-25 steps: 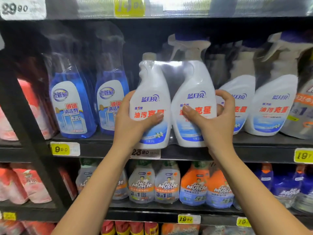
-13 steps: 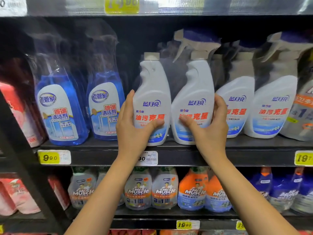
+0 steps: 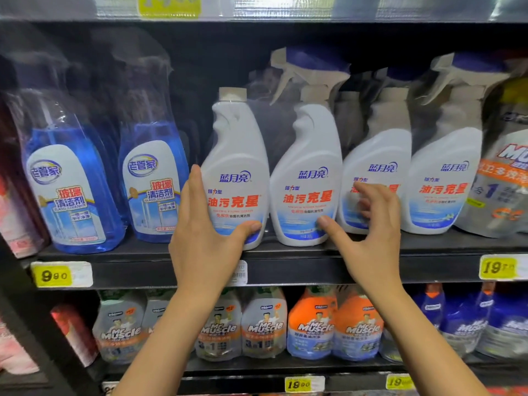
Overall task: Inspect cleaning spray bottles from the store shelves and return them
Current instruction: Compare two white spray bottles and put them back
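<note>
A wrapped twin pack of white cleaner bottles stands on the black middle shelf (image 3: pixel 300 267). Its capped refill bottle (image 3: pixel 234 155) is on the left and its trigger spray bottle (image 3: pixel 308 155) on the right. My left hand (image 3: pixel 205 244) grips the refill bottle low down, thumb across its front and fingers round its left side. My right hand (image 3: pixel 371 241) is off the pack with fingers spread. Its thumb tip lies at the spray bottle's lower right, and its fingers hover in front of the neighbouring white bottle (image 3: pixel 377 155).
Two blue glass-cleaner bottles (image 3: pixel 65 190) stand left of the pack. Another white spray bottle (image 3: pixel 445 167) and a grey pouch (image 3: pixel 503 181) stand on the right. Mr Muscle bottles (image 3: pixel 263 324) fill the shelf below. Yellow price tags (image 3: pixel 61 274) line the shelf edges.
The twin pack went back from in front of the shelf onto it. My right hand let go and drew back to the right, while my left hand kept its grip.
</note>
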